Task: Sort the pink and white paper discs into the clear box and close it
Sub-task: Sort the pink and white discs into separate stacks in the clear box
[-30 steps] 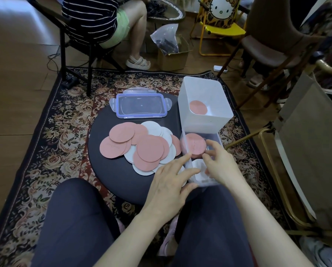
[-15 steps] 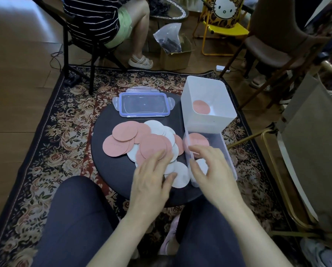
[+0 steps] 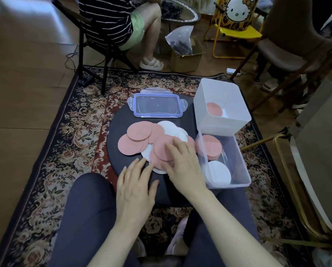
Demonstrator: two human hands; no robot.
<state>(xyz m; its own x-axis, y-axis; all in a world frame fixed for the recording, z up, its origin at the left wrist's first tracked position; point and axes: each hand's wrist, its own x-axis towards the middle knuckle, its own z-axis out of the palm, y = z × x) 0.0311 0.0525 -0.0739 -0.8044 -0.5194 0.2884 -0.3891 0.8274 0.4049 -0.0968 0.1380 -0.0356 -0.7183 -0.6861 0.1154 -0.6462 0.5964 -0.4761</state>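
Observation:
A loose pile of pink and white paper discs [image 3: 140, 135] lies on the round black stool [image 3: 119, 160]. At its right edge stands the clear box [image 3: 236, 170], holding a stack of pink discs [image 3: 209, 146] at the far end and white discs [image 3: 218, 173] at the near end. My right hand [image 3: 182, 164] rests with spread fingers on a pink disc at the pile's near right side. My left hand [image 3: 135, 187] lies flat at the pile's near edge, fingertips by a white disc. The clear lid with a blue rim [image 3: 157, 106] lies behind the pile.
A white tub [image 3: 222, 122] with one pink disc inside stands behind the clear box. My knees are under the stool's near edge. A seated person on a black chair [image 3: 111, 27] is beyond the patterned rug. Chairs and a gold frame [image 3: 284, 170] crowd the right.
My right hand left the clear box and moved left onto the pile. My left hand drew back toward the near edge of the pile. White discs now lie in the box's near end.

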